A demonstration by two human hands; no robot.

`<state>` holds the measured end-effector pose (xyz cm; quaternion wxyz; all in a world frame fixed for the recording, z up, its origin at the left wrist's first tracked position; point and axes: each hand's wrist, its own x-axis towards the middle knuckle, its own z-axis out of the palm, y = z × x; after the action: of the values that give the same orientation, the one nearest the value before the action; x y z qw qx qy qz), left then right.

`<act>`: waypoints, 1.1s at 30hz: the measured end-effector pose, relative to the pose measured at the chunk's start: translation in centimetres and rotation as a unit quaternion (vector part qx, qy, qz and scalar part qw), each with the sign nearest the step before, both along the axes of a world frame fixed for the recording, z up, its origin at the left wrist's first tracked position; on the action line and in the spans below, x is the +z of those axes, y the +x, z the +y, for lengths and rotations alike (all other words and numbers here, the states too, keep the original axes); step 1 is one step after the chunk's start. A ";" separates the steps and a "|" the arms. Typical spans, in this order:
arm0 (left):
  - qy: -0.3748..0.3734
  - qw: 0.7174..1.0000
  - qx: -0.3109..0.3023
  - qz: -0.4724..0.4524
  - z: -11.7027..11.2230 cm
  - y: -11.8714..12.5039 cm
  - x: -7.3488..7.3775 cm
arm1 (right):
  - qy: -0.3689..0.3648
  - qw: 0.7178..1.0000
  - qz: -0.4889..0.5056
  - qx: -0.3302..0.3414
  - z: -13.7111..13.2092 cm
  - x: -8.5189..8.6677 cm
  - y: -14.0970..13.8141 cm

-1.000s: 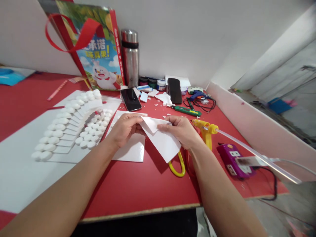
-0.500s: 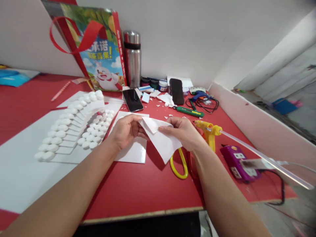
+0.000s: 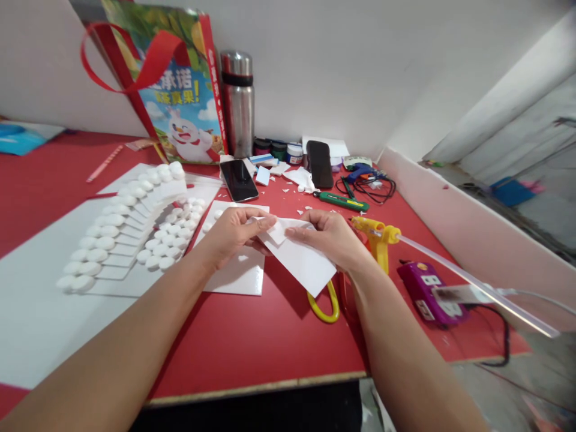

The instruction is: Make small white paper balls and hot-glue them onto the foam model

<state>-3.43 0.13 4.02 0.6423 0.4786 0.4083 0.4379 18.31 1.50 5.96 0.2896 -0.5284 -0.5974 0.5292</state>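
Both my hands hold a white sheet of paper (image 3: 302, 261) above the red table (image 3: 252, 336). My left hand (image 3: 231, 235) pinches the sheet's folded top-left corner, thumb over the edge. My right hand (image 3: 330, 237) grips the top right edge, fingers curled on it. The sheet hangs tilted, its lower corner over the yellow-handled scissors (image 3: 324, 303). Under my left hand a white foam board (image 3: 238, 270) lies flat.
To the left lies a large white board with several white oval foam pieces (image 3: 117, 237). A yellow glue gun (image 3: 377, 235), a purple power strip (image 3: 425, 291), a green cutter (image 3: 341, 202), two phones (image 3: 238, 180), a steel flask (image 3: 237, 103) and a printed gift bag (image 3: 180, 90) stand around.
My left thumb has come over the sheet's folded corner and pressed it down; the sheet lies flatter and lower than before. My right hand has hardly moved.
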 end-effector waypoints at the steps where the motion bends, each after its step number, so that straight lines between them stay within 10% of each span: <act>1: 0.003 1.000 0.003 0.002 0.0 0.0 -0.1 | -0.002 1.000 0.000 0.000 0.0 0.0 0.0; 33: 0.034 0.996 0.010 -0.076 0.1 -0.9 0.4 | -0.005 0.984 0.169 0.051 0.0 0.5 1.1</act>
<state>-4.31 0.23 4.41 0.6502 0.4611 0.3483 0.4932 19.38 1.49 6.41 0.3562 -0.4014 -0.5633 0.6283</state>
